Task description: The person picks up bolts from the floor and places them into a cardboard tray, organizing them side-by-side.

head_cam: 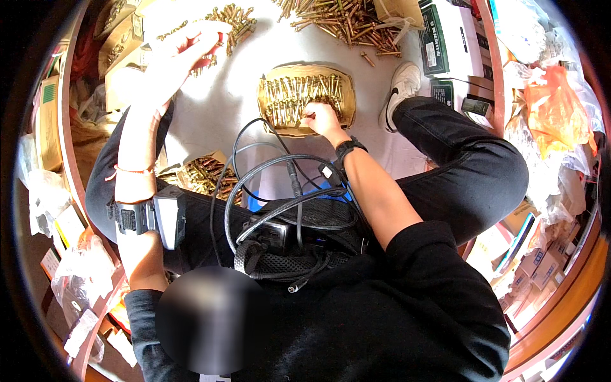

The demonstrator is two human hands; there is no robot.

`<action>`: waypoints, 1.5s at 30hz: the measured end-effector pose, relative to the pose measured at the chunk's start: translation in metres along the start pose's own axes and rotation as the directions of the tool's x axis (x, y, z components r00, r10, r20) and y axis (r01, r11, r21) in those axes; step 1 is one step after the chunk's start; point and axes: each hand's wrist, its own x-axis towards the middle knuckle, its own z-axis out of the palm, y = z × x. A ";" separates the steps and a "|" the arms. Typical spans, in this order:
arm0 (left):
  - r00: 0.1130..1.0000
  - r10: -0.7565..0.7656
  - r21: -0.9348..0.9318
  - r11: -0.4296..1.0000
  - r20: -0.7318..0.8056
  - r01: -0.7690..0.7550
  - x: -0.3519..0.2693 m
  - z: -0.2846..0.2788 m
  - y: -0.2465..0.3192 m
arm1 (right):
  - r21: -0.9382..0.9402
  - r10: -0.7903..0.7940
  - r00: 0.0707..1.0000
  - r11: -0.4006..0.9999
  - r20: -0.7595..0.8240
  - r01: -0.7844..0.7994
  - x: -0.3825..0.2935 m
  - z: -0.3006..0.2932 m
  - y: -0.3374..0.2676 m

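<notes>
A cardboard box [353, 95] stands on the floor between my legs, holding rows of brass-coloured expansion bolts [286, 90]. My right hand [324, 119] reaches into its lower right part, thumb and fingertips together at the bolts; whether it grips one is hidden. My left hand [191, 50] is over the floor at the upper left, brightly lit, beside a loose heap of similar bolts [236, 24]. Its fingers are bent, and glare hides what lies within them. Another large heap of bolts [343, 24] spreads across the floor beyond the box.
An open carton of bolts [210, 174] stands by my left leg. More cartons [125, 43] line the left side. Green and white boxes [448, 43] are stacked at the right, near my shoe [405, 86]. Cables [277, 162] loop over my lap. Shelves with plastic bags flank both sides.
</notes>
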 end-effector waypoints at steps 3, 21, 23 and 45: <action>1.000 0.010 0.010 1.000 -0.002 -0.010 -0.001 0.000 0.000 | 0.077 0.064 0.998 0.995 -0.016 -0.062 0.002 0.002 0.008; 0.991 -0.113 -0.018 0.994 -0.074 0.112 -0.004 -0.001 -0.006 | -0.085 0.227 0.847 0.950 -0.480 -0.302 0.056 -0.087 0.016; 0.988 -0.151 -0.077 0.986 -0.038 0.148 -0.002 -0.004 -0.010 | -0.135 0.227 0.843 0.935 -0.487 -0.329 0.070 -0.103 0.032; 0.959 -0.281 0.008 0.959 -0.013 0.282 0.022 0.008 -0.016 | -0.347 0.300 0.844 0.811 -0.445 -0.472 0.107 -0.129 0.086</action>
